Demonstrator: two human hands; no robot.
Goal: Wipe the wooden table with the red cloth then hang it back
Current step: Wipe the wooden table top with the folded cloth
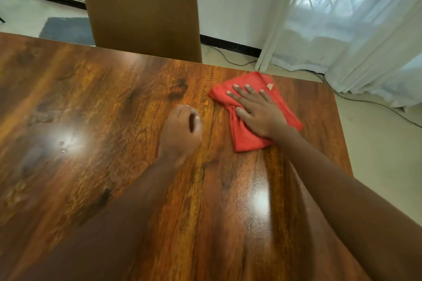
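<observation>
The red cloth (246,137) lies crumpled flat on the glossy wooden table (102,102), near its far right corner. My right hand (257,110) presses down on the cloth with its fingers straight and spread. My left hand (180,131) is blurred, curled into a loose fist that holds nothing. It sits just above the table, a little left of the cloth and apart from it.
A brown chair (141,11) stands tucked in at the table's far edge. White curtains (356,29) hang at the right, with cables on the floor below. A grey mat (66,29) lies on the floor to the left of the chair.
</observation>
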